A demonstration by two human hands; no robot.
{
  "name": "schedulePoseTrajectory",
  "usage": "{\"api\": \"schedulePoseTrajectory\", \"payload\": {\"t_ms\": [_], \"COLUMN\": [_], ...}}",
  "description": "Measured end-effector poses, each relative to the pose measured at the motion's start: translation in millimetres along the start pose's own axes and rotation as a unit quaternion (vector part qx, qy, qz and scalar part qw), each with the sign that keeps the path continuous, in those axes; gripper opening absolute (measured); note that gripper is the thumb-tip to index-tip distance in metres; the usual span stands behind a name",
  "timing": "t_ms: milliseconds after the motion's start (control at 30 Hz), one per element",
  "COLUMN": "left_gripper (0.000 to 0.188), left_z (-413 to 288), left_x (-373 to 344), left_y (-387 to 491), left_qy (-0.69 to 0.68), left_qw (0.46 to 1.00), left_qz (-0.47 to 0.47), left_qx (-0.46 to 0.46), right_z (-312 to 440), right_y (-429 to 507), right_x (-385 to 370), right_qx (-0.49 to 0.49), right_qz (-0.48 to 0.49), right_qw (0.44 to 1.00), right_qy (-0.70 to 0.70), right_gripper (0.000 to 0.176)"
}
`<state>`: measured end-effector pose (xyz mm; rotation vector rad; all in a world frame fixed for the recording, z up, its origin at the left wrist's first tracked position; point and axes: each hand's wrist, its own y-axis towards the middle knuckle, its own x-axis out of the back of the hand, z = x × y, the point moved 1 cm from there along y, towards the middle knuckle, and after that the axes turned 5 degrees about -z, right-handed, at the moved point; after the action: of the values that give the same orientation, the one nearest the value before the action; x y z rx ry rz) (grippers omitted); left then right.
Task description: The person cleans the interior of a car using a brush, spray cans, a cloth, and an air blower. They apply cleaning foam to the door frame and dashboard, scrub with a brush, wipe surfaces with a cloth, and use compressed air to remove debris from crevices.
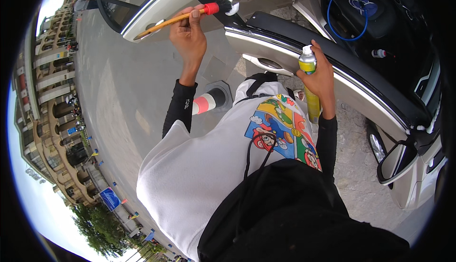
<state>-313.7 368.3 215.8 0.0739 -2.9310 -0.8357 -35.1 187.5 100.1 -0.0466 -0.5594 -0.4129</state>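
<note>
In my left hand (pixel 188 36) is a detailing brush (pixel 171 23) with a wooden handle, a red collar and dark bristles. White foam (pixel 233 7) clings to the bristle tips, close to a black window pillar of the car. My right hand (pixel 322 75) grips a yellow-green aerosol can (pixel 313 100) upright, with the index finger beside its white nozzle (pixel 307 50). This can is just outside an open beige car door (pixel 281 50), whose inner panel (pixel 342 59) is black. White foam spots (pixel 420 128) lie near the door's front end.
Inside the car, a blue hose (pixel 329 20) runs to a blue-and-white spray tool (pixel 367 7). A small bottle with a red cap (pixel 379 53) lies nearby. Another door (pixel 142 23) stands open at upper left. A traffic cone (pixel 210 100) and the side mirror (pixel 397 164) flank me.
</note>
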Motion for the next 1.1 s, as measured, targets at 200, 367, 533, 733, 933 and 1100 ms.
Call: {"api": "schedulePoseTrajectory", "payload": {"t_ms": [200, 367, 533, 733, 933, 1100], "left_gripper": [0.013, 0.01, 0.013, 0.012, 0.027, 0.023], "left_z": [4.4, 41.0, 27.3, -85.1, -37.5, 52.2], "left_x": [-19.5, -47.8, -36.1, -51.8, -80.9, -113.9], "left_y": [-19.2, -47.2, -16.0, 86.9, 74.9, 47.1], "left_qy": [0.315, 0.356, 0.415, 0.483, 0.379, 0.418], "left_qw": [0.893, 0.845, 0.764, 0.75, 0.792, 0.711], "left_qz": [0.225, 0.299, 0.414, 0.295, 0.405, 0.532], "left_qx": [-0.228, -0.263, -0.268, -0.344, -0.256, -0.19], "right_z": [-0.9, 6.0, 2.0, -7.6, -12.9, -10.8], "right_y": [-4.4, -2.9, -4.1, -3.4, -5.7, -5.0], "right_x": [-4.5, -4.5, -8.4, -12.7, -19.6, -19.8], "right_qx": [-0.009, -0.036, -0.017, -0.01, 0.016, 0.004], "right_qz": [0.006, 0.027, 0.032, 0.025, 0.002, 0.011], "right_qw": [0.998, 0.997, 0.996, 0.995, 0.995, 0.993], "right_qy": [-0.058, -0.062, -0.082, -0.094, -0.1, -0.121], "right_gripper": [0.072, 0.072, 0.074, 0.074, 0.073, 0.071]}}
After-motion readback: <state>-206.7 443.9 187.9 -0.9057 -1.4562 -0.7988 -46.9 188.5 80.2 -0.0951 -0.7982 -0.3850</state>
